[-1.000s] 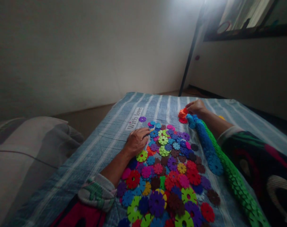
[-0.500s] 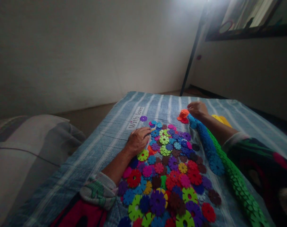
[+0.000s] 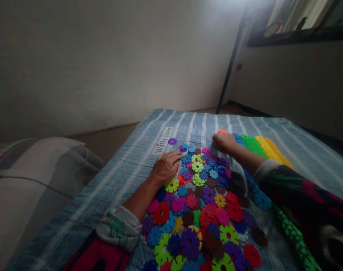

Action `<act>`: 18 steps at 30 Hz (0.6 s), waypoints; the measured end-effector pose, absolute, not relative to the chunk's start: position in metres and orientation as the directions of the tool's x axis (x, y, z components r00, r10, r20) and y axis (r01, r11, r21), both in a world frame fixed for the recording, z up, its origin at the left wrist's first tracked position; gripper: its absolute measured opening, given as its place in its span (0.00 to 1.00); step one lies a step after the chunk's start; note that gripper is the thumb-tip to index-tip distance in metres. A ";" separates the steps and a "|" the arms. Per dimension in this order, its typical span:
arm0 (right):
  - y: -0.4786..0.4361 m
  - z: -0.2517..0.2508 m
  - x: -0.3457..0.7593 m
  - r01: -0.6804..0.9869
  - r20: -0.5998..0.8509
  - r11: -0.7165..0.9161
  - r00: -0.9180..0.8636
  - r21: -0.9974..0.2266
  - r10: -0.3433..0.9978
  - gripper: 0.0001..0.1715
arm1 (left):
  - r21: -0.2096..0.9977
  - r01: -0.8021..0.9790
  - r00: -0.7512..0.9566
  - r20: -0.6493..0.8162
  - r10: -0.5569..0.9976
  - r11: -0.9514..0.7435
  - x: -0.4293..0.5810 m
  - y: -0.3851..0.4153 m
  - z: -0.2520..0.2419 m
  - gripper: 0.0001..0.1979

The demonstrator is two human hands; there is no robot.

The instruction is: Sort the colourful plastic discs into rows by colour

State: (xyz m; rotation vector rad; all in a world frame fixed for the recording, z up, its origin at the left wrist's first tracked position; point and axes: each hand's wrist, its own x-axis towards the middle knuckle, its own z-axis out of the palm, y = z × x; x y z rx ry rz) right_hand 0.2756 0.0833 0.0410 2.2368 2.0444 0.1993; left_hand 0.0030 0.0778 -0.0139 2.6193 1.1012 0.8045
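My left hand [image 3: 165, 168] lies palm down on the striped cloth at the left edge of a pile of colourful notched plastic discs [image 3: 190, 241]. Its fingers are stretched toward the discs and it holds nothing that I can see. My right hand [image 3: 224, 142] is closed beyond the pile's upper right, fingers curled down and mostly hidden. Orange discs [image 3: 222, 131] peek out just behind it. Under my right forearm runs a blue chain of stacked discs [image 3: 260, 195], partly covered, beside a green chain [image 3: 296, 233].
A yellow chain [image 3: 269, 148] and an amber one [image 3: 281, 156] lie right of the green one. One purple disc [image 3: 172, 141] sits apart near the printed words. A dark pole [image 3: 226, 81] stands past the cloth's far edge. Light fabric [image 3: 44, 188] is at left.
My right hand has moved left and nearer, from beside the top of the blue chain to in front of the orange discs, covering some. My left hand stays in place.
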 end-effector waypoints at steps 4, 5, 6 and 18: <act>0.082 0.040 0.266 0.980 0.048 -0.081 0.073 0.181 0.996 0.17 | 0.370 0.603 0.575 0.412 0.707 -0.706 0.003 0.077 -0.013 0.14; 0.080 0.042 0.266 0.979 0.063 -0.082 0.071 0.185 0.995 0.17 | 0.372 0.605 0.573 0.411 0.709 -0.704 0.003 0.077 -0.013 0.14; 0.079 0.044 0.267 0.978 0.082 -0.086 0.071 0.188 0.994 0.17 | 0.374 0.607 0.571 0.409 0.712 -0.702 0.004 0.077 -0.013 0.14; 0.078 0.061 0.322 0.952 0.251 -0.277 0.239 0.129 0.938 0.21 | 0.382 0.623 0.571 0.374 0.731 -0.683 0.004 0.076 -0.013 0.15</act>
